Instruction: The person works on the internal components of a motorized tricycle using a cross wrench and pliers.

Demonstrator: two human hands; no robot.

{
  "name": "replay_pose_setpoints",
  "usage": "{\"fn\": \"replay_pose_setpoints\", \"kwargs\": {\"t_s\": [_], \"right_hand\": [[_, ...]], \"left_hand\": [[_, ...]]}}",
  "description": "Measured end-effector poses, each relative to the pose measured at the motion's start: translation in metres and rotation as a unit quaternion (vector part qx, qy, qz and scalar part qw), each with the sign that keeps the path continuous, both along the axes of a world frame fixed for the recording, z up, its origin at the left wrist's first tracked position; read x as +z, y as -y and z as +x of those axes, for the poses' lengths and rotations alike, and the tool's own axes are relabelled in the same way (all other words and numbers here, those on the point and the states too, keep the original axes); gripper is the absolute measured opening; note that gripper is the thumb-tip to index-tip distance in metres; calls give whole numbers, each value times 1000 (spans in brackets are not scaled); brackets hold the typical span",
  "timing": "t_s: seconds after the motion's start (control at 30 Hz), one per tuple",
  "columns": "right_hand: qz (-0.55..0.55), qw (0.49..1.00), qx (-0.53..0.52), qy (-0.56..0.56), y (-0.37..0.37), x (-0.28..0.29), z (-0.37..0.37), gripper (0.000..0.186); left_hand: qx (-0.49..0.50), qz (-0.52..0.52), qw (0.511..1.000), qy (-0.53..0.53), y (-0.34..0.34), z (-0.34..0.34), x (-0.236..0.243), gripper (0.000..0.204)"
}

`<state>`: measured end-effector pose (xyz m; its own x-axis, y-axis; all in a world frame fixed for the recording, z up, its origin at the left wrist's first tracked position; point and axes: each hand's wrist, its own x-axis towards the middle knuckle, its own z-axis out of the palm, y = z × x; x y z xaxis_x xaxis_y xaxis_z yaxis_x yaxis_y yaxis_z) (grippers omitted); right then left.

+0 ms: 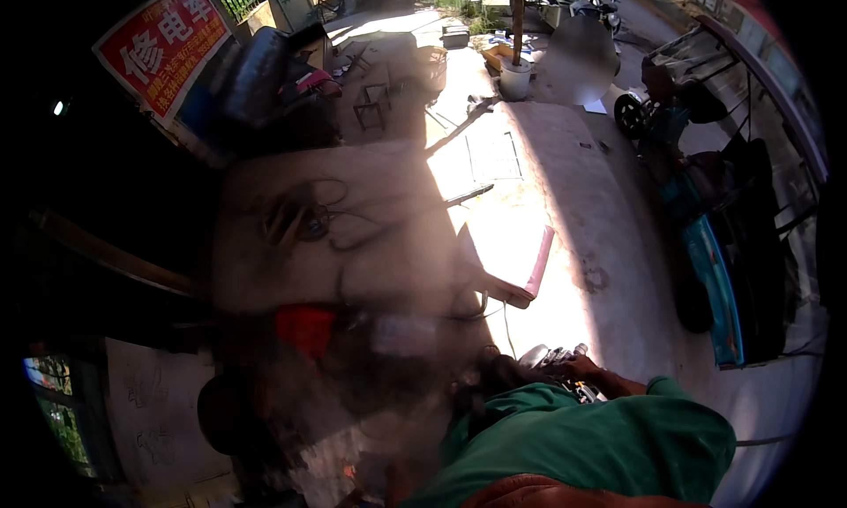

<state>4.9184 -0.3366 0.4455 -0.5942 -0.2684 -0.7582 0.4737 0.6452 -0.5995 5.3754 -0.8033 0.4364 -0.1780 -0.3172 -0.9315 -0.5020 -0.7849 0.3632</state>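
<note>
At the lower right, a green short-sleeved shirt (609,433) spreads across the view, and a bare forearm (622,382) comes out of its sleeve. The frame does not show for certain whether this is my right arm. At its end a hand (578,365) is at shiny metal parts (549,356); its fingers are too small and blurred to read. My left hand cannot be made out. Lower centre is dark and smeared by motion, with a blurred red thing (304,330) and a pale thing (404,335) side by side.
A pink-edged board or box (540,263) lies on the sunlit ground ahead. Cables and dark tools (300,218) are on the shaded floor. A teal three-wheeled vehicle (713,287) stands right. Farther off are a white bucket (514,80), a small stool frame (371,109) and a red banner (163,47).
</note>
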Motion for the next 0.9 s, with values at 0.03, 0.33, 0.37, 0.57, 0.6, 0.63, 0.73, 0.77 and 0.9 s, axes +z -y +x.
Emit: {"fn": "replay_pose_setpoints", "kwargs": {"t_s": [0.03, 0.33, 0.37, 0.57, 0.6, 0.63, 0.73, 0.77, 0.9], "right_hand": [[-15, 1000, -1, -19, -3, 9, 6, 27], [36, 985, 148, -77, -66, -35, 33, 33], [18, 983, 158, -93, -81, -52, 31, 35], [36, 918, 317, -238, -139, -135, -21, 36], [-45, 968, 187, -160, -144, -141, -25, 32], [-125, 987, 44, -92, -154, -143, -31, 28], [-110, 989, -21, -92, -120, -104, -50, 24], [-226, 930, -285, 59, -133, -98, -51, 20], [-76, 950, -296, 57, -99, -34, -65, 22]], "left_hand": [[-4, 2, 1000, 3, 2, 3, 0, 32], [-75, 2, 997, 12, 14, -35, 8, 30], [-85, 3, 996, 10, 11, -49, 10, 30], [-157, 19, 987, -14, -4, -152, 11, 28], [-173, 19, 985, -18, -4, -168, 12, 28], [-189, 24, 981, -23, -8, -187, 12, 28], [-224, 13, 974, -7, 0, -213, 25, 27], [-242, 24, 970, -16, -5, -233, 20, 27], [-279, 26, 960, -13, 10, -281, 20, 26]]}}
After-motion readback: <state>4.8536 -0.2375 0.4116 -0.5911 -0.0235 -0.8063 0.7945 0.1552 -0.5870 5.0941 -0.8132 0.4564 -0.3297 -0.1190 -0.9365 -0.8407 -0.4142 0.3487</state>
